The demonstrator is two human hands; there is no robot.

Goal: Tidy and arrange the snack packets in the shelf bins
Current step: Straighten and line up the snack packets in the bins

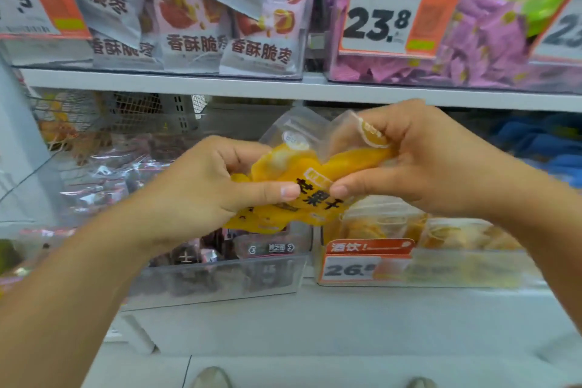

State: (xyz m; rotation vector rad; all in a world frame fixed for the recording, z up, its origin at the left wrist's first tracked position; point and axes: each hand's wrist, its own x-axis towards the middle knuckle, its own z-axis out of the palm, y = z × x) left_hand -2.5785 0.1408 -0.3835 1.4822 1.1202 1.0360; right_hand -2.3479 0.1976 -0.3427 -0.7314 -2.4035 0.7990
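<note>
Slippage threatens: both hands, left hand (201, 186) and right hand (419, 164), pinch one crumpled dried-mango packet (302, 179) (film looks slick) above the orange-tagged bin (472, 268); it could drop outside.

2 hands (201, 186) (419, 164), 1 yellow packet (302, 186), 4 clear bins (220, 277), 4 price tags (390, 14).

I see a glossy plastic yellow packet (302, 186), clear smooth plastic bins (220, 274), matt paper price tags (387, 16).

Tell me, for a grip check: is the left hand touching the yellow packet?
Touching: the head view shows the left hand gripping the yellow packet.
</note>
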